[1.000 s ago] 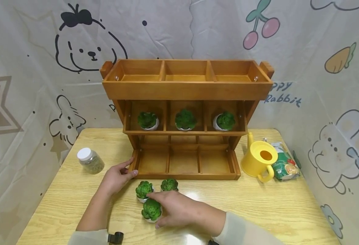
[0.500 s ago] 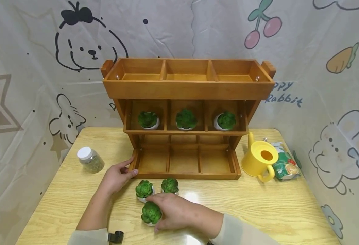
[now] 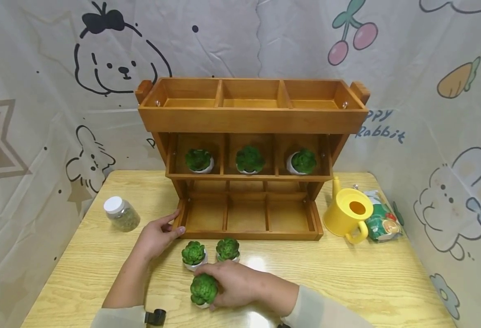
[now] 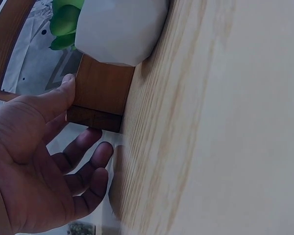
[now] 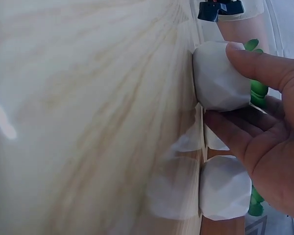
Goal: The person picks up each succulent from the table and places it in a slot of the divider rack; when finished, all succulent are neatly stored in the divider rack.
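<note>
My right hand (image 3: 238, 284) grips a small artificial succulent (image 3: 203, 289) in a faceted white pot (image 5: 218, 78), thumb on one side and fingers on the other, low at the tabletop. Two more potted succulents stand just beyond it, one on the left (image 3: 193, 253) and one on the right (image 3: 227, 249), in front of a three-tier wooden plant rack (image 3: 248, 236). With thumb and fingers, my left hand (image 3: 156, 241) holds the front left corner of the rack's bottom tier, whose three compartments hold nothing. In the left wrist view, the thumb presses the rack's wooden end (image 4: 105, 83).
Three potted succulents, the middle one (image 3: 249, 159) included, sit in the rack's middle tier. A yellow watering can (image 3: 345, 214) and a green printed bag (image 3: 381, 221) stand right of the rack. A white-lidded jar (image 3: 121, 214) is at left. Printed cloth hangs behind.
My right hand has drawn the gripped succulent slightly towards me, away from the other two pots. The left hand stays at the rack's corner.
</note>
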`<action>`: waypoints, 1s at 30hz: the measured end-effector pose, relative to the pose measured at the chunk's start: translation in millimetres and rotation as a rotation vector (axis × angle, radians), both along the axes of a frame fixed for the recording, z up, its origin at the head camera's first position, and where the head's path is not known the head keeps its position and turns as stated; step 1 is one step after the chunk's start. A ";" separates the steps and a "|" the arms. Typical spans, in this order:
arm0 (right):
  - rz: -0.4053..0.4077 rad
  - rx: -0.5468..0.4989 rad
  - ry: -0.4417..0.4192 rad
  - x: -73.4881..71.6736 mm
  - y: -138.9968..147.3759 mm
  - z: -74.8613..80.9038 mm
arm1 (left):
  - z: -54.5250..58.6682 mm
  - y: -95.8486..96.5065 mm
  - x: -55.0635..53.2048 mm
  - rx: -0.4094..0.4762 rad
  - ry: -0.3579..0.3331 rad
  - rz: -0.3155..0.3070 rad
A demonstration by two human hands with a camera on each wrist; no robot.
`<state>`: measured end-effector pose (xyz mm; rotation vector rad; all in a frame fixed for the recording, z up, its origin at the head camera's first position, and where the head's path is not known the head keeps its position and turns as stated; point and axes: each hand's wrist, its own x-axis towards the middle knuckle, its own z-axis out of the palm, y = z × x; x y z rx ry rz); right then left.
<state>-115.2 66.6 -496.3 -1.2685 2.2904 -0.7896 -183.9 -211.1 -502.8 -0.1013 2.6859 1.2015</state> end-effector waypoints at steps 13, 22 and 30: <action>0.031 -0.010 0.061 3.6 18.6 5.3 | -1.5 1.2 -1.0 0.010 -0.019 0.014; 0.008 -0.045 0.090 9.7 38.3 10.8 | -1.2 0.6 -0.4 0.014 -0.018 0.016; -0.002 -0.089 0.068 13.2 57.2 12.3 | -1.6 -0.3 0.1 0.014 -0.001 0.014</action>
